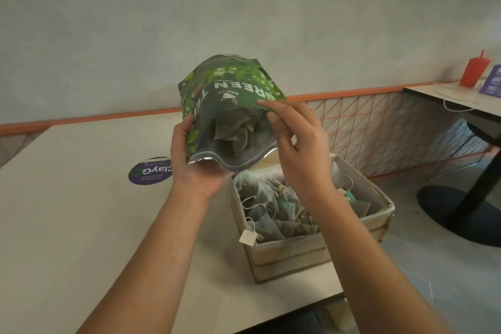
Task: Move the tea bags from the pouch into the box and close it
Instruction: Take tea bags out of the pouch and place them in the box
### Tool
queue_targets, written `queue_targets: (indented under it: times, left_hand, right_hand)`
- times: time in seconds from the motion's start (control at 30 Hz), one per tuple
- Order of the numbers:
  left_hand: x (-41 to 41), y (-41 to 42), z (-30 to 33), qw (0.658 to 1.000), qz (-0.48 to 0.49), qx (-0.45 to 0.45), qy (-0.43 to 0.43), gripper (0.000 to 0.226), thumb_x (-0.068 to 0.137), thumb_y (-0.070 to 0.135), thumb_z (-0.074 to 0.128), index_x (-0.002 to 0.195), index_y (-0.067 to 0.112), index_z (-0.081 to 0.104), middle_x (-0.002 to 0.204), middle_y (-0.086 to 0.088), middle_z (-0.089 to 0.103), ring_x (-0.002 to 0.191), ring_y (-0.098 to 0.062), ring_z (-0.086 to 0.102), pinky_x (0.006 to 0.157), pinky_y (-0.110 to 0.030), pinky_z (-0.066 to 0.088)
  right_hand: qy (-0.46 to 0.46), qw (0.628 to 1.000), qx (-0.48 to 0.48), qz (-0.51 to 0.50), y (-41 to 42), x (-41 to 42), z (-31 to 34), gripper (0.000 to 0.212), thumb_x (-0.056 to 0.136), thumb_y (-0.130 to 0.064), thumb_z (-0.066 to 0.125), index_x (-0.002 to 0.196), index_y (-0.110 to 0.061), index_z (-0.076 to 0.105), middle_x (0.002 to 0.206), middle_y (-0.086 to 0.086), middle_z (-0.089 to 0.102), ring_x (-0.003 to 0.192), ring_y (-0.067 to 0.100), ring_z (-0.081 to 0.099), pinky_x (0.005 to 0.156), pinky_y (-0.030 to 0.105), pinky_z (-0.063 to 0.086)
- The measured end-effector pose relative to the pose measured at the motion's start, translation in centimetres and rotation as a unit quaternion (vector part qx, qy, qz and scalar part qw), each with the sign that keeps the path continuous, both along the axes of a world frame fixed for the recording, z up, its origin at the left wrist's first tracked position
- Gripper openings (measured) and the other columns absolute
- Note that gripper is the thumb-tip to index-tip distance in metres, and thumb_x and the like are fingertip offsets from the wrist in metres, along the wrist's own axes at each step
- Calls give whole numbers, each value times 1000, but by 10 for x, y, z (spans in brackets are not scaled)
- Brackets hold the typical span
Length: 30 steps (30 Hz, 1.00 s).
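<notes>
Leftmost, a round purple sticker [150, 171] lies flat on my pale counter [81, 198]; its white lettering reads "ClayG", upside down to me, and the smaller lines under it are too blurred to read.

Next, my left hand [193, 163] grips the green pouch [230, 100] at its left side near the mouth, thumb curled onto the printed face, fingers wrapped underneath. I hold the pouch in the air above the counter, just over the far end of the box. It is tipped over: the sealed bottom points up and away from me, the open mouth with its silver lining points down and toward me, so the long axis slopes from far-high to near-low. Pale pyramid tea bags show inside the mouth. The print reads "GREEN T…", inverted, with a small white logo whose word I cannot read.

My right hand [294, 141] pinches the upper lip of the mouth between thumb and fingertips, holding it open.

Below, the beige box [303, 252] stands open near the counter's right edge, holding a heap of tea bags [273, 211] with strings; one white tag [248, 237] hangs over the near-left rim.

Far right, a red cup [473, 70] with a straw stands on another table.
</notes>
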State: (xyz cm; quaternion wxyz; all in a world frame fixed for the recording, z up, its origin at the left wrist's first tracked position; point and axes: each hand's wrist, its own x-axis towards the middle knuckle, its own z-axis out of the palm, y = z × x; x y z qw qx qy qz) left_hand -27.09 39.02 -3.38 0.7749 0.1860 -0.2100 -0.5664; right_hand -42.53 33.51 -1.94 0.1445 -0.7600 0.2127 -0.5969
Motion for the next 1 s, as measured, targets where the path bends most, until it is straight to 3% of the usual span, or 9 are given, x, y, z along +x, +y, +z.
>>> queue_targets:
  times: [0.13, 0.3, 0.43, 0.5, 0.57, 0.67, 0.73, 0.9, 1.0]
  left_hand:
    - [-2, -3, -5, 1000, -20, -6, 16, 49, 95, 50, 41, 104, 17, 76, 120, -13, 68, 111, -35, 62, 100, -46, 48]
    - [-2, -3, -6, 999, -31, 2, 17, 46, 96, 51, 42, 101, 19, 76, 124, -11, 64, 124, -34, 50, 116, -45, 29]
    - [0, -4, -7, 999, -16, 11, 26, 42, 92, 49, 48, 103, 19, 75, 126, -9, 63, 133, -31, 50, 115, -45, 31]
    - [-1, -4, -7, 999, -3, 23, 28, 42, 92, 49, 49, 105, 17, 75, 125, -10, 65, 125, -31, 57, 104, -43, 46]
    - [-6, -3, -6, 999, 7, 32, 24, 42, 91, 48, 50, 102, 15, 75, 118, -10, 68, 111, -31, 63, 90, -40, 56]
    - [-13, 1, -5, 999, 17, 35, 20, 42, 91, 45, 52, 89, 13, 78, 105, -9, 72, 94, -28, 71, 87, -36, 57]
    - [-15, 2, -5, 999, 10, 33, 20, 45, 92, 45, 50, 85, 12, 80, 100, -9, 74, 88, -27, 73, 87, -34, 57]
    - [-13, 4, -5, 999, -23, 28, 28, 47, 94, 47, 47, 95, 11, 78, 107, -10, 72, 94, -27, 71, 83, -32, 58]
    - [-13, 4, -7, 999, -9, 35, 30, 44, 92, 47, 51, 93, 13, 79, 109, -11, 72, 96, -29, 70, 84, -40, 58]
  right_hand:
    - [18, 1000, 21, -9, -4, 3, -2, 28, 99, -22, 51, 123, -22, 66, 112, -6, 63, 97, 13, 57, 80, 33, 50]
    - [25, 999, 13, -39, 1, 1, -4, 30, 97, -26, 53, 125, -20, 61, 117, -6, 61, 106, 11, 53, 85, 28, 48]
    - [7, 999, -2, -40, 9, 0, -6, 24, 87, -28, 67, 103, -12, 59, 127, 3, 52, 113, 16, 52, 94, 25, 42]
    - [63, 993, -34, -89, 12, 4, -8, 20, 84, -36, 69, 92, -18, 65, 135, 4, 48, 122, 22, 44, 100, 35, 39]
    - [139, 978, -48, -148, 15, 10, -9, 28, 82, -50, 66, 97, -27, 68, 145, 4, 40, 132, 28, 33, 106, 47, 33]
    - [221, 954, -35, -200, 19, 20, -12, 45, 81, -66, 56, 115, -38, 64, 156, 3, 23, 142, 31, 16, 114, 56, 17]
    - [246, 946, -26, -208, 20, 23, -15, 42, 80, -66, 57, 114, -42, 64, 159, 1, 17, 145, 33, 10, 114, 59, 8]
    - [190, 965, -2, -178, 21, 23, -19, 14, 77, -43, 72, 89, -36, 69, 152, 2, 32, 141, 35, 21, 110, 61, 14]
    - [97, 985, 33, -142, 20, 19, -13, 11, 78, -40, 73, 84, -32, 69, 142, -1, 44, 132, 28, 30, 107, 47, 22]
